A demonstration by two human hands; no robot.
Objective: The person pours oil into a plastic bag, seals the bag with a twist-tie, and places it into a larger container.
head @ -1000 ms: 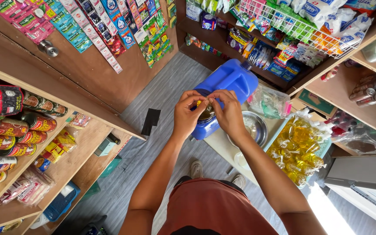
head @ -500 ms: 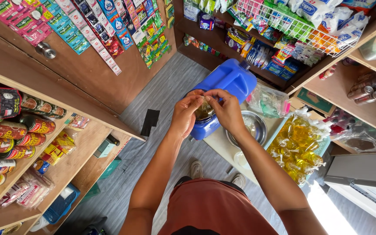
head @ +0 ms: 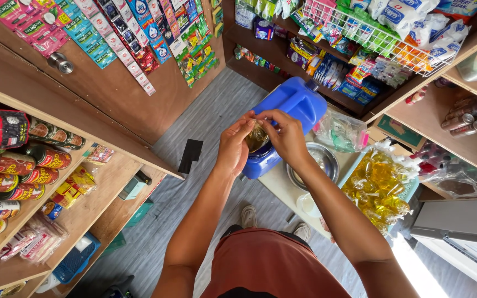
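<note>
Both hands have drawn a little closer together since the earlier frame, and the small bag between them now sits lower, right against the top of the jug; the left hand and the right hand each pinch the neck of a small clear plastic bag holding amber liquid, fingers closed narrowly on it. That bag hangs just above the near end of a blue plastic jug lying tilted on the pale counter; the jug's mouth is hidden behind the hands, so whether it is capped cannot be told. Beside the jug stands a round metal bowl, its contents hard to make out; just right of it a teal basket holds a heap of tied bags of yellow liquid. A crumpled clear bag lies behind the bowl, and what it holds is perhaps only more plastic. On the left, wooden shelves carry rows of red-labelled tins, cut off at the frame edge; strips of bright sachets hang down the brown door above. A white wire basket at upper right holds soft white and blue packets.
</note>
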